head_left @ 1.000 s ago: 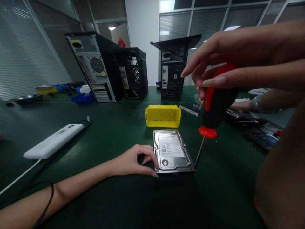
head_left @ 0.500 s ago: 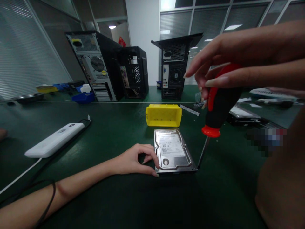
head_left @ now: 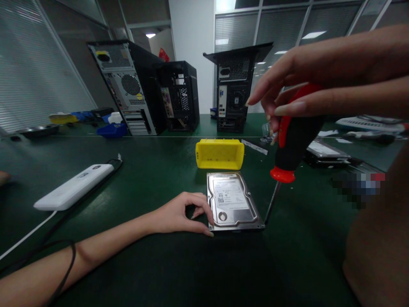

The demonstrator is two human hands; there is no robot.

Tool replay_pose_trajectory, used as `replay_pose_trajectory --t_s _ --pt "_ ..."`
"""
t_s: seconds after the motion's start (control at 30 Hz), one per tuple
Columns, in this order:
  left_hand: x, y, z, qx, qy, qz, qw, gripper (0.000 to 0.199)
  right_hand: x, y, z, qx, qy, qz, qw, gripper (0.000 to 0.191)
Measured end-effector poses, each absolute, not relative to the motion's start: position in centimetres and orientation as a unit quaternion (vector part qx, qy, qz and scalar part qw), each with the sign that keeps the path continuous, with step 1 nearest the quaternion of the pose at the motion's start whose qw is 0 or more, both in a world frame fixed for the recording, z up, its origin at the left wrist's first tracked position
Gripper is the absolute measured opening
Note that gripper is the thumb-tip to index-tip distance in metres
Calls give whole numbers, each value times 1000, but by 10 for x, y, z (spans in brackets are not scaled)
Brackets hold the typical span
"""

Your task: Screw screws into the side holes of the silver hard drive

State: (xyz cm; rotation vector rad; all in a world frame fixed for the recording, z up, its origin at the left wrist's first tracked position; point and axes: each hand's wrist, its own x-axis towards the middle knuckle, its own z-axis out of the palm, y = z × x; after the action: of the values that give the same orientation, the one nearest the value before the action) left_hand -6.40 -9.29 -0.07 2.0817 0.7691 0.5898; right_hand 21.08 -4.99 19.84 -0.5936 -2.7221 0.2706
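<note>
A silver hard drive (head_left: 234, 200) lies flat on the green table, label side up. My left hand (head_left: 182, 213) grips its near left corner between thumb and fingers. In my right hand (head_left: 297, 85) is a screwdriver (head_left: 297, 143) with a red and black handle, held tilted. Its shaft runs down to the drive's near right corner, where the tip appears to touch; the exact contact point is too small to make out. Just behind the drive stands a yellow plastic bin (head_left: 220, 154) with a few small dark pieces inside.
Computer cases (head_left: 143, 89) stand at the back, with another case (head_left: 234, 91) right of them. A white power strip (head_left: 73, 187) and its cable lie at left. More hard drives (head_left: 326, 152) sit at right, and a blue bin (head_left: 111, 131) is back left.
</note>
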Motion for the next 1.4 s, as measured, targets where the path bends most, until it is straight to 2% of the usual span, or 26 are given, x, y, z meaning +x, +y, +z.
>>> replay_pose_trajectory --t_s 0.1,0.43,0.9,1.17,1.4 --pt "-64 -93 0 827 306 234 409 17 212 -52 199 -196 -970 41 134 38" --pt "-62 -93 0 824 303 242 413 16 211 -46 200 -141 -982 16 124 36" --pt "-63 -92 1 828 310 232 407 17 213 -49 201 -166 -977 27 128 35" --pt "-62 -92 0 828 307 234 408 16 213 -47 202 -144 -982 -18 122 34" --pt "-61 -93 1 825 312 236 407 17 214 -49 201 -177 -975 22 130 36"
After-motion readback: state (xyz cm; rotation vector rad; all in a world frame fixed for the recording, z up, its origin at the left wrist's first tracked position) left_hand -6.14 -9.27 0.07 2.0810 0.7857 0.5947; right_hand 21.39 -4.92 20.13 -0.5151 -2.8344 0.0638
